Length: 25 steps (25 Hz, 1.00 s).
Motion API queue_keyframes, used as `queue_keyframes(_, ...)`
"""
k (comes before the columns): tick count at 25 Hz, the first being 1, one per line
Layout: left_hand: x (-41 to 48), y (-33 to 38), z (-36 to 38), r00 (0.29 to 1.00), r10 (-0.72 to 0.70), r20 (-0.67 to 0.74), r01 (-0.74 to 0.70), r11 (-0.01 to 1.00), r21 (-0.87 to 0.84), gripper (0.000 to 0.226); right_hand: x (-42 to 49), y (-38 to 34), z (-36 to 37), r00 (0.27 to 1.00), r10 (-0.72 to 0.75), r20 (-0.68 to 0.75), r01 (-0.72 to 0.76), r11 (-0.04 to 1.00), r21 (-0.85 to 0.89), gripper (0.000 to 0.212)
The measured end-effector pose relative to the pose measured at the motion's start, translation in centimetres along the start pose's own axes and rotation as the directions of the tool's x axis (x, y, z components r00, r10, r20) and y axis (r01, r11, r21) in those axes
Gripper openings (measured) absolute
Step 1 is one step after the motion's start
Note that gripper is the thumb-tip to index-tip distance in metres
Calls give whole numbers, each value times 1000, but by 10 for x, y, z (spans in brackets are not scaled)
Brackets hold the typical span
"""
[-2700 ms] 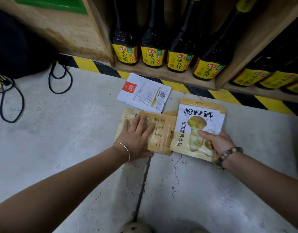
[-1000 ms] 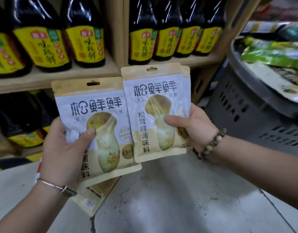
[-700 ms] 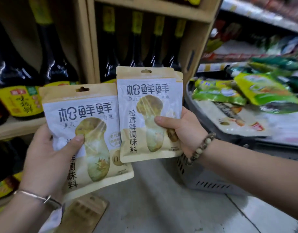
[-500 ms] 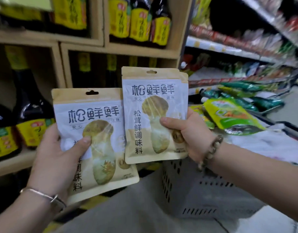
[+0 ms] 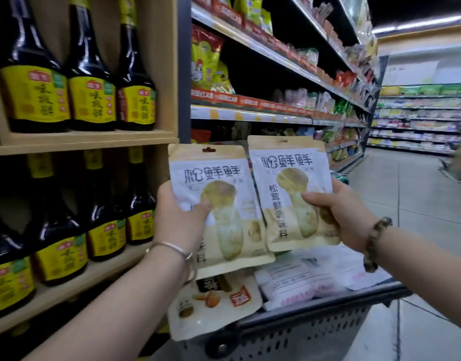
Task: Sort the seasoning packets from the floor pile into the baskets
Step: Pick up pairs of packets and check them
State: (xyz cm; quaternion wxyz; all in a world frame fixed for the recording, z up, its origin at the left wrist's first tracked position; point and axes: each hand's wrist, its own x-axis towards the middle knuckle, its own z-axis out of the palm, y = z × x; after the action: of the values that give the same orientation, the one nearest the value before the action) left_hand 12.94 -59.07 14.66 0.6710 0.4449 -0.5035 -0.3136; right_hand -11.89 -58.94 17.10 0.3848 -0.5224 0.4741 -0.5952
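Note:
My left hand (image 5: pixel 176 217) grips a tan and white mushroom seasoning packet (image 5: pixel 219 204), thumb across its front. My right hand (image 5: pixel 338 212) grips a matching packet (image 5: pixel 289 188), with another packet's edge showing behind it. Both packets are upright, side by side, above a grey perforated basket (image 5: pixel 315 332). The basket holds a beige packet with mushroom pictures (image 5: pixel 213 306) and white and pink packets (image 5: pixel 302 280).
A wooden shelf unit (image 5: pixel 83 140) with dark soy sauce bottles (image 5: pixel 91 82) stands at the left. Metal store shelves (image 5: pixel 276 118) with bagged goods run along the aisle behind the basket. Grey tiled floor (image 5: pixel 419 204) stretches to the right.
Both hands lifted the packets from the floor pile and carried them up. The view has risen and swung right, so the packets are now over the basket with the aisle visible.

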Motion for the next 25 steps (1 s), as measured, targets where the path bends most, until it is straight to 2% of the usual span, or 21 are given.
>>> queue_keyframes(4,1,2,80,991,-60,116,59,998,11,55,21,5,-57,997,72,-1,-72,997,-23,37)
queue_keyframes(7,3,-2,129,969,-125,212,106,989,99,68,35,19,-88,987,162,-10,-162,986,-36,39)
queue_keyframes(10,3,-12,159,937,-153,315,63,958,281,72,46,38,-116,969,247,-29,-249,962,-114,50)
queue_keyframes(12,-3,-22,164,920,-169,355,-21,880,474,79,46,54,-127,956,280,-81,-291,938,-187,59)
queue_keyframes(14,-11,-26,166,899,-103,427,-254,671,696,80,44,71,-130,960,250,-127,-278,907,-315,66)
queue_keyframes(16,-17,-29,169,793,-61,606,-526,433,732,68,47,84,-130,979,146,-139,-200,788,-582,59)
queue_keyframes(18,-24,-30,173,674,-138,726,-676,281,681,47,52,88,-127,992,95,-78,-119,577,-808,50)
queue_keyframes(19,-27,-33,174,638,-199,744,-705,237,668,47,54,88,-125,994,100,-44,-90,519,-850,49)
queue_keyframes(21,-33,-38,175,605,-292,741,-727,176,664,59,56,88,-123,991,115,64,1,478,-878,50)
queue_keyframes(23,-39,-40,179,614,-318,722,-724,137,676,65,60,90,-120,973,138,183,114,401,-909,48)
queue_keyframes(25,-45,-43,187,633,-323,703,-701,146,698,68,70,93,-115,948,199,250,193,266,-944,48)
